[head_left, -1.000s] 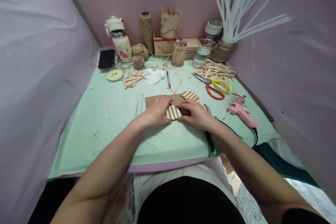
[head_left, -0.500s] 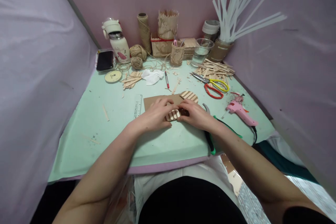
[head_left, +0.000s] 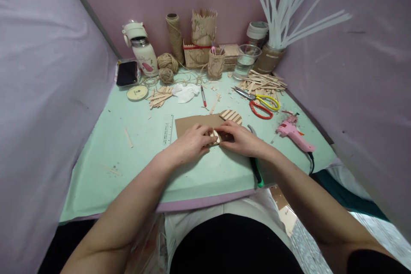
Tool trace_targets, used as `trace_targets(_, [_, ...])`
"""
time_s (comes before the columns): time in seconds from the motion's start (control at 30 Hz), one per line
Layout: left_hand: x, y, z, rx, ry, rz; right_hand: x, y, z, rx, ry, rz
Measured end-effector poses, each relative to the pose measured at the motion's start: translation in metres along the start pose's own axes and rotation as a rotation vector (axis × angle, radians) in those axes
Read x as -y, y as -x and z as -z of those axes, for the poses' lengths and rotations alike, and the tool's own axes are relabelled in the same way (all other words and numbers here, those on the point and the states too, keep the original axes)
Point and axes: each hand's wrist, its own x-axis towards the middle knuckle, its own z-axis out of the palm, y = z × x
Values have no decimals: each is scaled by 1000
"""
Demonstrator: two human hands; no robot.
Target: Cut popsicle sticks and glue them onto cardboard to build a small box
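Between my hands, at the front of a brown cardboard sheet (head_left: pixel 188 124), is a small striped cardboard piece (head_left: pixel 216 137) faced with pale wooden strips. My left hand (head_left: pixel 195 141) is closed on its left side, with the fingertips on top of the strips. From the right, my right hand (head_left: pixel 239 138) grips the same piece with thumb and fingers. Much of the piece is hidden by the fingers. Just behind my right hand lies a rounded striped wooden piece (head_left: pixel 231 116) on the cardboard's corner.
Pliers (head_left: pixel 256 173) lie under my right forearm. Right of them are a pink glue gun (head_left: pixel 293 135) and scissors (head_left: pixel 261 105). A ruler (head_left: pixel 168 130) lies left of the cardboard. Wooden sticks (head_left: pixel 263 83), a cup of water (head_left: pixel 245 64) and an open bottle (head_left: pixel 146 58) stand farther back.
My left fingers have curled further over the small striped piece, covering more of its strips. My right hand stays on its right side. The view has shifted slightly.
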Motion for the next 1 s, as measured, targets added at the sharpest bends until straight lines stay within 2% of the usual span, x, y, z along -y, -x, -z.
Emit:
trace_targets(0.33, [1,0,-2,-2,-42,-6,-2,-2,-5,-26,-19,15])
trace_targets(1.0, [2,-1,-2,-3,-33,-26,-10,-7,-3,43,0,13])
